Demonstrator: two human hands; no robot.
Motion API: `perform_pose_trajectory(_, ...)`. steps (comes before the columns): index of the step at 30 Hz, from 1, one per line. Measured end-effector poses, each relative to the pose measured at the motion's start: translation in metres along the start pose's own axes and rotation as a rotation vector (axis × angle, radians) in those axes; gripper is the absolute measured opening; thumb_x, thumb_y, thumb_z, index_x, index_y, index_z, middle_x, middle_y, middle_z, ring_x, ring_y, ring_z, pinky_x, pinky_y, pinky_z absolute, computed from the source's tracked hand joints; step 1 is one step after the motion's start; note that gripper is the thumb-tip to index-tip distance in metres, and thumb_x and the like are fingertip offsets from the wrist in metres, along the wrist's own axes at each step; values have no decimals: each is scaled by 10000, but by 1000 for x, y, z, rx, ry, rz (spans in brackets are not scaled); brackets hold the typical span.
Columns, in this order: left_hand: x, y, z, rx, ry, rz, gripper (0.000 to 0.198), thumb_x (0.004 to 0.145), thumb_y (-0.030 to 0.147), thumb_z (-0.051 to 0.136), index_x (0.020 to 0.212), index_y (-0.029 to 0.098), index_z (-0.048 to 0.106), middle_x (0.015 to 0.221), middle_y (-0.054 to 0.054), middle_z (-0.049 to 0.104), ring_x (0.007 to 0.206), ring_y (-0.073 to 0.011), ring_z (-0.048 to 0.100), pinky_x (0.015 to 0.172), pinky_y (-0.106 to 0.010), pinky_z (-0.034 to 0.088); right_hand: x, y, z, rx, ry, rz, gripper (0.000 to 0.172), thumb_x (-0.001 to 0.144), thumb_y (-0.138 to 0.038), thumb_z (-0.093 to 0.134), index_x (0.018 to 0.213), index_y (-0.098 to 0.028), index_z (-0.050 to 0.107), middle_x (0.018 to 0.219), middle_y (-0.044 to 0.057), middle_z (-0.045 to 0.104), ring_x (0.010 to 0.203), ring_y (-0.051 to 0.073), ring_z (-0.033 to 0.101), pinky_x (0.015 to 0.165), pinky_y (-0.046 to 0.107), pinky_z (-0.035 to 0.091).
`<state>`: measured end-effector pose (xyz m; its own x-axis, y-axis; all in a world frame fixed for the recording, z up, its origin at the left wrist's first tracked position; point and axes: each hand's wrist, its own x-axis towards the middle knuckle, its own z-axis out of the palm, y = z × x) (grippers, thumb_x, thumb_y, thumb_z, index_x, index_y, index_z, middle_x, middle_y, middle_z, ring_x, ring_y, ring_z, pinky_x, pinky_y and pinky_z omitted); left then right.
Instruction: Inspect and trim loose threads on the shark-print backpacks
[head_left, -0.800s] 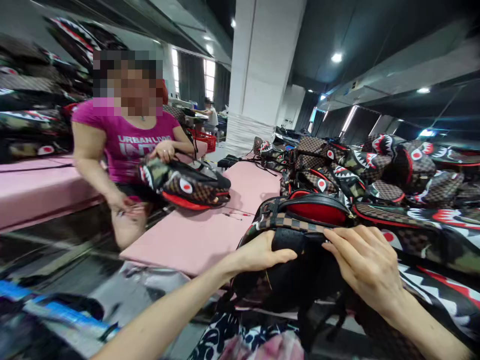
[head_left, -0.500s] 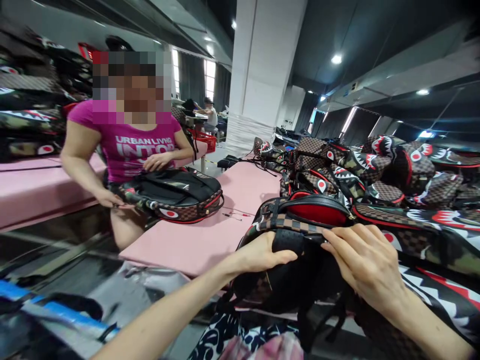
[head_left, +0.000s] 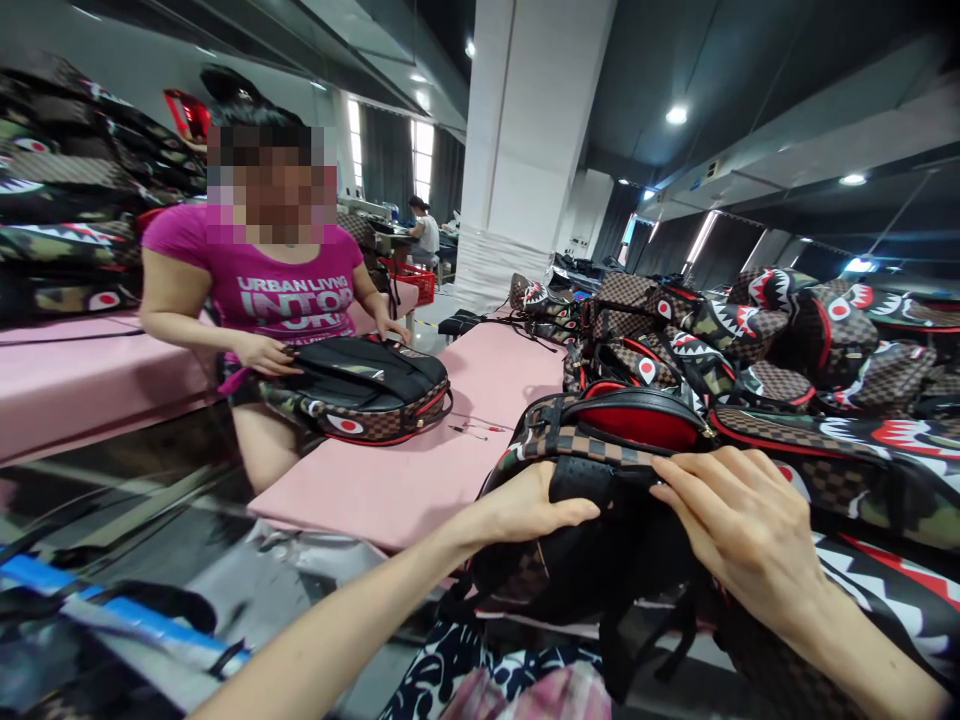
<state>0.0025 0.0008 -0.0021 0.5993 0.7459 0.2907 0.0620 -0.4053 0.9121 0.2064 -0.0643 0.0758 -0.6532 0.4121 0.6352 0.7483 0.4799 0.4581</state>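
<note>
Head view: left hand (head_left: 525,510) grip closed on backpack (head_left: 600,440) black top panel, thumb over it; right hand (head_left: 739,540) fingers rest on same panel, pinch unclear. Backpack sits at near right edge of pink surface (head_left: 420,480). Far left, co-worker's hands (head_left: 262,352) on second backpack (head_left: 367,385).

Both hands, left hand (head_left: 525,510) and right hand (head_left: 739,525), press on a checkered backpack (head_left: 600,480), seemingly gripping its top, at the pink counter's (head_left: 405,480) near edge.
</note>
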Motion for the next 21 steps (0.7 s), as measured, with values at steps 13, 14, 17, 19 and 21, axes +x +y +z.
perform_pose_trajectory(13,0,-1,-2,22,-10,-23,359,733,291,594,1058,141,612,902,-41,676,963,-212,577,847,-316,457,1,3,-2,55,17,15,126,825,-169,584,930,-162,652,813,42,675,694,148,533,636,292,354)
perform_pose_trajectory(14,0,-2,-1,22,-13,-29,346,734,294,592,1043,138,619,893,-42,677,960,-212,577,846,-315,458,1,3,-3,39,8,9,136,825,-175,584,943,-163,651,822,42,676,704,152,538,640,295,356)
perform_pose_trajectory(17,0,-3,-1,13,-12,-45,345,734,295,592,1041,141,617,904,-41,675,957,-207,579,841,-311,461,2,2,0,10,-21,-17,162,832,-181,574,976,-165,646,834,43,678,719,161,548,646,304,359)
perform_pose_trajectory(19,0,-2,-1,10,-13,-45,359,731,299,597,1054,143,611,923,-42,674,960,-207,578,844,-313,461,2,4,2,25,-27,-18,163,839,-179,561,978,-172,645,831,43,677,722,163,554,652,306,366)
perform_pose_trajectory(21,0,-1,-2,11,-20,-44,366,729,299,598,1060,142,608,937,-44,672,960,-207,577,849,-316,459,2,7,4,113,-46,14,136,852,-187,540,937,-187,646,815,35,672,717,155,560,654,294,383)
